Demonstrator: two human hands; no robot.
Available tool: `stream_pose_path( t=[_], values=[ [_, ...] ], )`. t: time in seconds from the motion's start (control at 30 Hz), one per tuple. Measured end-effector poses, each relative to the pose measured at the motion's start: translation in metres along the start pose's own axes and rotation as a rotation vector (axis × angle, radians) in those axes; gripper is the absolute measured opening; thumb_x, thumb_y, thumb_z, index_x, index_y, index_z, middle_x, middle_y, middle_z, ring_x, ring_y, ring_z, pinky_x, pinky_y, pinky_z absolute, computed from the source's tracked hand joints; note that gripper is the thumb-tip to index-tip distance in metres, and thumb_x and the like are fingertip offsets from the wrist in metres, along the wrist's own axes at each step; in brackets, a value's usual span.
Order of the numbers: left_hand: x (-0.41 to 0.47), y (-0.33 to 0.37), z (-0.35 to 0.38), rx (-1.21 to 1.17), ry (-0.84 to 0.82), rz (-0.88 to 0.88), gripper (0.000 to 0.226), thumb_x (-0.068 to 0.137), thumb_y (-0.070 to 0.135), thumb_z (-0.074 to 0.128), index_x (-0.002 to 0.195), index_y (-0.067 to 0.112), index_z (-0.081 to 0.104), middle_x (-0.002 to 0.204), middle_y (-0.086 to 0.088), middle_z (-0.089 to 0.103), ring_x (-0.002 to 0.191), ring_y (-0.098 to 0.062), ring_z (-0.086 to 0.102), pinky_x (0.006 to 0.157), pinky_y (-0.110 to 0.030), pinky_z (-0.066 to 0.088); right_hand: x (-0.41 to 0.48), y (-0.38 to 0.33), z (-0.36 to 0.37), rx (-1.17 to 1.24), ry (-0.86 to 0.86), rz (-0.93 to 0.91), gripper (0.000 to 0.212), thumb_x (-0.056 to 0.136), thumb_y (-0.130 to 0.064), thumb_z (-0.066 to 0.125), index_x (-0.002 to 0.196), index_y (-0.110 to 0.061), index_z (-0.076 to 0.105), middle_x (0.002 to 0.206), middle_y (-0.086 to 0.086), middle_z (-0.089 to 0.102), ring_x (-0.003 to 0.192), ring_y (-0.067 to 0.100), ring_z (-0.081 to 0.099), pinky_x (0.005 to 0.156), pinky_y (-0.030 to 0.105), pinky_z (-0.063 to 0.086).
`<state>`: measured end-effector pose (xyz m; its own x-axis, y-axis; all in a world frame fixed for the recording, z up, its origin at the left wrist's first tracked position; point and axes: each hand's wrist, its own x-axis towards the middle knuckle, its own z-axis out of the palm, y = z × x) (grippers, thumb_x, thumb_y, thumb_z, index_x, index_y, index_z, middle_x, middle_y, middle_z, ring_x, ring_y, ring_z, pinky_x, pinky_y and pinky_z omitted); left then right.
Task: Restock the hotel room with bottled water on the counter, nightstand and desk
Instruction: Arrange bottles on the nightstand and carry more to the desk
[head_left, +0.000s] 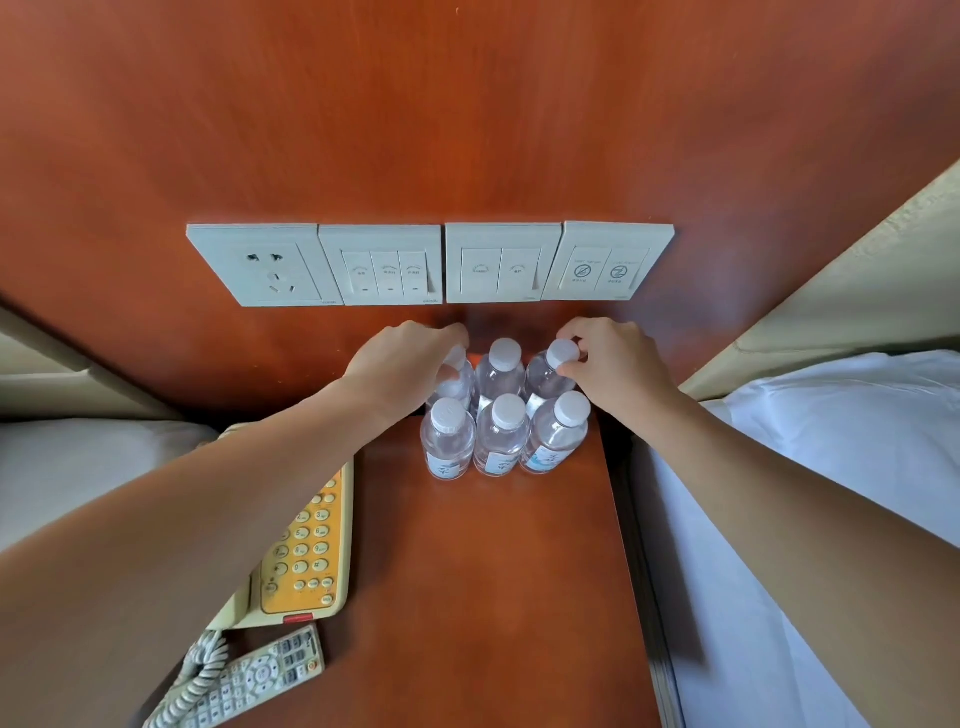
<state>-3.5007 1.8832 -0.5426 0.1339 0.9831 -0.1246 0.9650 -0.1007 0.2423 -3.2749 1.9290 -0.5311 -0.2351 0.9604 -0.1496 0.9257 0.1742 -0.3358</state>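
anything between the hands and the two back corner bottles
Nothing visible. The left hand grips the back left bottle at its top, and the right hand pinches the back right bottle by its cap.

The telephone (306, 551) keypad has the only legible characters: 2, 3, 5, 6, 8, 9, 0 and a # key, while its other keys are hidden or blurred. The rightmost switch plate (605, 262) carries two round symbols, each crossed by a stroke, with captions too small to read. Print on the other switch plates (387, 270), the bottles (445, 469) and the remote (262, 675) is also illegible.
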Motion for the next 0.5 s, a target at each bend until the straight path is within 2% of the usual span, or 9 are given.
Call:
stream_pose_path(
  t=[0.23,0.37,0.5],
  values=[
    [-0.0014,-0.0037,0.0025,-0.12,0.015,0.03,0.023,0.097,0.014,0.057,0.117,0.023,0.058,0.103,-0.006,0.062,0.08,-0.027,0.052,0.065,-0.031,0.035,-0.0008,-0.0014,-0.0026,-0.031,-0.022,-0.014,0.029,0.088,-0.015,0.064,0.115,-0.025,0.065,0.106,0.009,0.07,0.099,0.035,0.062,0.081,0.033,0.047],
    [-0.0018,-0.0056,-0.0001,-0.146,-0.001,0.046,0.025,0.097,0.014,0.057,0.119,0.024,0.058,0.105,-0.005,0.061,0.086,-0.03,0.057,0.067,-0.03,0.035,-0.0013,-0.0035,-0.0052,-0.031,-0.024,-0.003,0.028,0.088,-0.015,0.064,0.114,-0.026,0.065,0.107,0.008,0.07,0.099,0.034,0.062,0.082,0.034,0.048],
    [-0.0021,-0.0056,0.0015,-0.156,0.008,0.045,0.025,0.097,0.013,0.055,0.119,0.025,0.057,0.104,-0.005,0.061,0.082,-0.025,0.052,0.067,-0.031,0.036,0.0005,-0.0042,-0.009,-0.07,-0.052,-0.006,0.034,0.086,-0.017,0.067,0.118,-0.028,0.063,0.112,0.007,0.069,0.102,0.034,0.062,0.081,0.033,0.047]
  ],
)
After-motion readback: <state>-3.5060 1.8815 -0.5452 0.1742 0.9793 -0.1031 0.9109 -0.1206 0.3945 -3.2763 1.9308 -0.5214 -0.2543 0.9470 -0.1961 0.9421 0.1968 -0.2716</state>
